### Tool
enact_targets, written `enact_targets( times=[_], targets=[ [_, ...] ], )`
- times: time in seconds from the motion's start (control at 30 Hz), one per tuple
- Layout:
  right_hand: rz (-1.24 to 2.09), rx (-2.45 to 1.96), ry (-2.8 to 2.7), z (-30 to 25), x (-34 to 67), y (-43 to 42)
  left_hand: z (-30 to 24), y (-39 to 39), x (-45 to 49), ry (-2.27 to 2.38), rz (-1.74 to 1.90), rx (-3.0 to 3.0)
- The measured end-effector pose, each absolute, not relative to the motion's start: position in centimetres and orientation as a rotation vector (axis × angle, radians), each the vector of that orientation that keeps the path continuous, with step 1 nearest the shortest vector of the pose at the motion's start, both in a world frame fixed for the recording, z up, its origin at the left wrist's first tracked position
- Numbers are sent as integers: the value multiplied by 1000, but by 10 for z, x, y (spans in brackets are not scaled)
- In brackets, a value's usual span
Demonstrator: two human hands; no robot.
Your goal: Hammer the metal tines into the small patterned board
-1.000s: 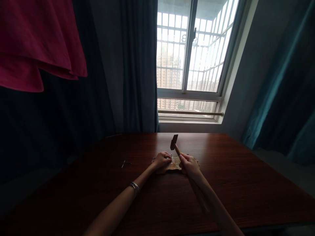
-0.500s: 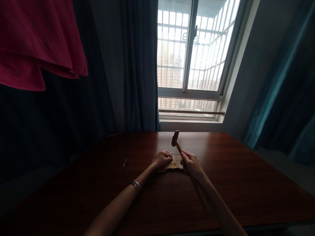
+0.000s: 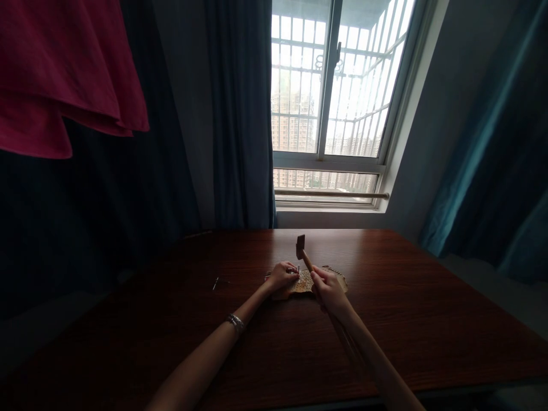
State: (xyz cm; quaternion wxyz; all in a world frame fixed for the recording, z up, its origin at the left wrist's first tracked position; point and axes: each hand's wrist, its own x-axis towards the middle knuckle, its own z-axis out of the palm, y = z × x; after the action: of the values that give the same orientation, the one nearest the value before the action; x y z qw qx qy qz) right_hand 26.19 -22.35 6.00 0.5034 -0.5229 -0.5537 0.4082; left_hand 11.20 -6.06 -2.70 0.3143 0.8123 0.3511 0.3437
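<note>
My right hand [image 3: 329,287] is wrapped round the wooden handle of a hammer [image 3: 301,246], whose head is raised above the work. Under both hands lies a pale tan piece [image 3: 306,282] with a wavy front edge and many small dark spots or holes. At its left part, my left hand [image 3: 283,276] rests with the fingers pinched round a thin upright metal rod [image 3: 298,269], too small to tell whether nail or punch. Its lower end is hidden by the fingers. A bracelet circles my left wrist.
On the brown wooden table [image 3: 240,354] to the left lie thin metal pieces [image 3: 216,283]. A barred window [image 3: 325,114] stands behind the table, with blue curtains [image 3: 242,114] on both sides. A pink cloth [image 3: 72,74] hangs at upper left.
The hammer and my right hand have come down slightly and to the left, bringing the hammer head nearer the metal rod. My left hand keeps its place on the tan piece.
</note>
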Motion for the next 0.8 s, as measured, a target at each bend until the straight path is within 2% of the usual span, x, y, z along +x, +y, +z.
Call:
enact_targets(
  times=[0.17,0.47,0.8],
  targets=[
    [1066,-1351,-1329,35,263,-222,-25,-62,113,943,898,2128],
    [1052,-1229,-1289,75,265,-222,-26,-62,113,937,901,2129],
    [1052,-1216,-1263,51,268,-199,-25,-62,113,944,892,2124]
  ],
)
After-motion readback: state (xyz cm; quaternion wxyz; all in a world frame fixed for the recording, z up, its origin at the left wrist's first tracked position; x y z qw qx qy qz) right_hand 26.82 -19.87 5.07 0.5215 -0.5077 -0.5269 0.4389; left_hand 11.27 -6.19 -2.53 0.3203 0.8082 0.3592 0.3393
